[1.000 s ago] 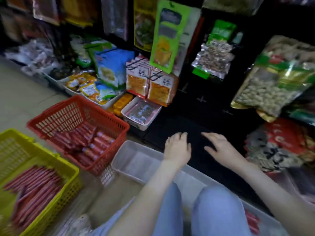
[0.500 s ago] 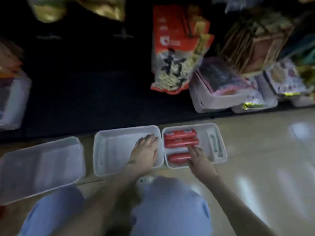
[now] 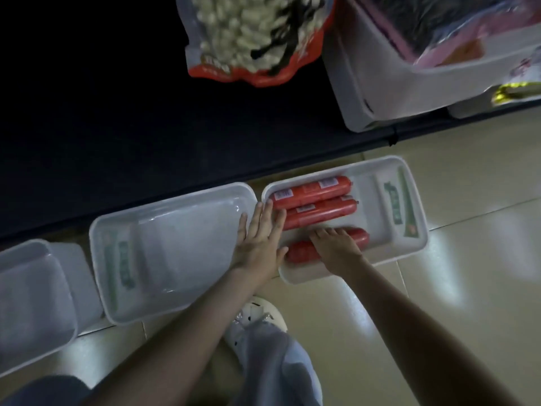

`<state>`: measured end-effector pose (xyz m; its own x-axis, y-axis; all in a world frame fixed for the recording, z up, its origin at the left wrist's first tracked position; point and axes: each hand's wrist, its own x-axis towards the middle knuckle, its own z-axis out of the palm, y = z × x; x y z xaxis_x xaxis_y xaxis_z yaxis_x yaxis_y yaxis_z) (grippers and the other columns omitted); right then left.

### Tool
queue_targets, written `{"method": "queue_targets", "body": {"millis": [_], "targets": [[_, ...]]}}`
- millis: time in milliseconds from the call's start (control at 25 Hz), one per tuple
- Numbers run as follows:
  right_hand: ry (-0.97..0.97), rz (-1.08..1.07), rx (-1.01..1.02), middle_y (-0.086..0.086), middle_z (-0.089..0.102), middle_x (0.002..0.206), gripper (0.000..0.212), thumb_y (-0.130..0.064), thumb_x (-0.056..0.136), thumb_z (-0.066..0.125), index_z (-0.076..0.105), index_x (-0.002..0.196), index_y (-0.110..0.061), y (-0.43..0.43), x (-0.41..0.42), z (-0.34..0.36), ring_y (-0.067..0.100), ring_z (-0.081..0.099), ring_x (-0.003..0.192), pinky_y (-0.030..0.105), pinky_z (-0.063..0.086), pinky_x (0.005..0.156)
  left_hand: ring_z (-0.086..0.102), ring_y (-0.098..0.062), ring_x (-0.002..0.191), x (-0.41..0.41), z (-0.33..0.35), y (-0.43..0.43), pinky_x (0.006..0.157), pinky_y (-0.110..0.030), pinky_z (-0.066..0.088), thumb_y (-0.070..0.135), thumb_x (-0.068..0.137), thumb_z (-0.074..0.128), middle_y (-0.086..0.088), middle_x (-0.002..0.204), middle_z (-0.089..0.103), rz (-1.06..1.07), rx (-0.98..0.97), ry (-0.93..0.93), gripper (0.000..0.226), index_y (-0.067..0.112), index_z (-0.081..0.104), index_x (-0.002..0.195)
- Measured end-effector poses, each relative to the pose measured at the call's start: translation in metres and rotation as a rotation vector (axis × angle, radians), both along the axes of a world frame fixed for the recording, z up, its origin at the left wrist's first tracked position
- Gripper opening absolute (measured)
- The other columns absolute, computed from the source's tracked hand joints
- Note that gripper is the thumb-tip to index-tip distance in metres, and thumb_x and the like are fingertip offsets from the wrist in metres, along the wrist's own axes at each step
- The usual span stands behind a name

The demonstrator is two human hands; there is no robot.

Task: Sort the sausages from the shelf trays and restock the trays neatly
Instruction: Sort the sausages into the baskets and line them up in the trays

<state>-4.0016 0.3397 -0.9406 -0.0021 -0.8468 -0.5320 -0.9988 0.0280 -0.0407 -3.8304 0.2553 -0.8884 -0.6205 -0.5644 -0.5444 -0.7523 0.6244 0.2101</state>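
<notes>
Head view — both hands at the right tray [image 3: 415, 200] on the floor [image 3: 453, 288].

Three red sausages [image 3: 310, 190] lie side by side in the right tray, toward its left end. The right hand [image 3: 336, 247] is curled over the near sausage [image 3: 301, 250], grasping it. The left hand [image 3: 259, 238] lies flat with fingers straight, across the rims where the middle tray [image 3: 175, 235] meets the right tray — fingertips against the ends of the two far sausages. The left tray [image 3: 29, 303] sits just beside the middle tray, along the dark shelf [image 3: 117, 112], which carries a snack bag [image 3: 257, 39] and a bin [image 3: 366, 83].
</notes>
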Motion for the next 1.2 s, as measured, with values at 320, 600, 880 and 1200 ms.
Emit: {"method": "queue_targets", "body": {"millis": [320, 600, 880, 1200], "targets": [[-0.306, -0.279, -0.547, 0.016, 0.069, 0.103, 0.057, -0.012, 0.062, 0.083, 0.063, 0.113, 0.001, -0.007, 0.015, 0.031, 0.032, 0.069, 0.088, 0.041, 0.056, 0.075, 0.009, -0.007, 0.146, 0.009, 0.009, 0.017, 0.118, -0.024, 0.018, 0.036, 0.084, 0.069, 0.010, 0.157, 0.012, 0.607, 0.497, 0.741, 0.090, 0.049, 0.001, 0.142], [-1.085, -0.597, -0.363, 0.006, 0.055, 0.131, 0.058, -0.030, 0.086, 0.051, 0.041, 0.141, -0.014, -0.037, 0.049, 0.080, 0.008, 0.053, 0.116, 0.020, 0.042, 0.098, 0.067, -0.004, 0.091, -0.008, 0.036, -0.028, 0.079, -0.019, 0.053, 0.027, 0.080, 0.071, -0.001, 0.106, 0.066, 1.147, 0.821, 0.897, 0.045, 0.021, 0.049, 0.119], [0.059, -0.010, -0.345, 0.024, 0.061, 0.116, 0.068, -0.001, 0.059, 0.073, 0.050, 0.123, -0.005, -0.035, 0.004, -0.016, 0.040, 0.061, 0.098, 0.053, 0.051, 0.085, 0.064, -0.020, 0.095, 0.031, 0.009, -0.036, 0.088, -0.039, 0.050, 0.041, 0.085, 0.067, -0.004, 0.108, 0.064, 1.429, 0.900, 0.530, 0.039, 0.021, 0.049, 0.114], [0.039, -0.057, -0.370, 0.020, 0.063, 0.101, 0.067, 0.001, 0.052, 0.083, 0.060, 0.115, 0.002, -0.028, 0.008, -0.010, 0.037, 0.063, 0.088, 0.051, 0.052, 0.082, 0.062, -0.021, 0.103, 0.051, 0.005, -0.020, 0.097, -0.042, 0.048, 0.027, 0.079, 0.074, -0.001, 0.111, 0.065, 1.325, 1.039, 0.535, 0.035, 0.030, 0.053, 0.107]]}}
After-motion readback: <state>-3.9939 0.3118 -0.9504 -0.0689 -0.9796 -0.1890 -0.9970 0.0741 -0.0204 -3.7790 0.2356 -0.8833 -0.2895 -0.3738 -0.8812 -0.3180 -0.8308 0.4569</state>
